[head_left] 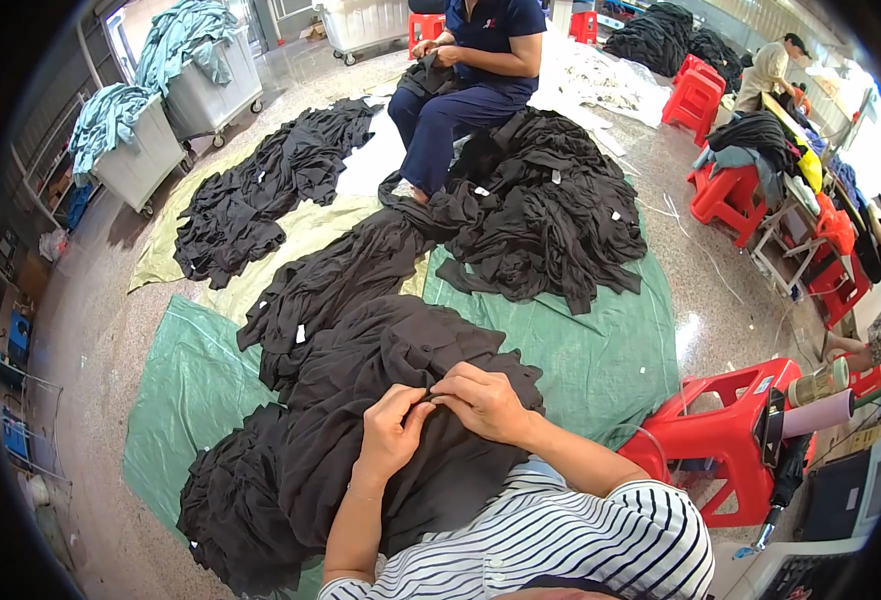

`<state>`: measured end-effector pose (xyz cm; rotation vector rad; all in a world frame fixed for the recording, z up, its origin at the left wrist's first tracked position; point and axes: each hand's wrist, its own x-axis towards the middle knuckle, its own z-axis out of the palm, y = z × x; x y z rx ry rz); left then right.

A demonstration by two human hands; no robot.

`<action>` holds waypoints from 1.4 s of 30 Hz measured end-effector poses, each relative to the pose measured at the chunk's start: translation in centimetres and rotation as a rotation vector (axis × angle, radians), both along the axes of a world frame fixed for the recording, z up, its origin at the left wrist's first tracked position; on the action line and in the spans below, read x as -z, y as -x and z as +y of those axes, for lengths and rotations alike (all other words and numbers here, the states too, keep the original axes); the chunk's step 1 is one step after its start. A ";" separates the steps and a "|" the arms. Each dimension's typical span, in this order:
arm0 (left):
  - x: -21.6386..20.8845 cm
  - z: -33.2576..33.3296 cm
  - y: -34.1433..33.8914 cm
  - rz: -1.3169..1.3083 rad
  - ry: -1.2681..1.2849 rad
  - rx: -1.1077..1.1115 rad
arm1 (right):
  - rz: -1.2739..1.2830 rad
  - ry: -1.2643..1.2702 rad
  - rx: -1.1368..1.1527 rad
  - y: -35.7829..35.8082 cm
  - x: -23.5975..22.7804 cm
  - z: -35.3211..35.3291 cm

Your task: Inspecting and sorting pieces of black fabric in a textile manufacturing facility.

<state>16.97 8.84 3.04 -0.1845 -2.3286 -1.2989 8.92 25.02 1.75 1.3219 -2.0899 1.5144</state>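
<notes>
The green sheet (pixel 590 350) lies lowest. Over it, reaching up to the striped shirt (pixel 550 540), the dark cloth (pixel 360 355) is heaped. The left hand (pixel 392 430) and the right hand (pixel 482 402) both pinch it, fingertips close together. For good work, probably the heap should carry the weight, with both pinches light, near and well visible.

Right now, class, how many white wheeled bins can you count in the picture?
3. The nearest bin stands at the upper left, heaped with light blue cloth; a second bin stands just beyond it, also heaped; a third bin is cut by the top edge. More may be hidden.
</notes>
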 end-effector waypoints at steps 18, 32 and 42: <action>0.6 1.1 0.2 0.069 -0.243 -0.060 | -1.161 0.178 -0.138 -0.1 -0.5 -1.0; 0.3 -1.9 -1.4 -0.656 -0.580 -0.010 | 0.010 -0.027 -0.029 -5.3 -2.8 0.0; -1.9 0.3 0.3 -0.404 -0.582 -0.097 | 0.152 -0.068 0.026 -6.0 -1.4 -2.3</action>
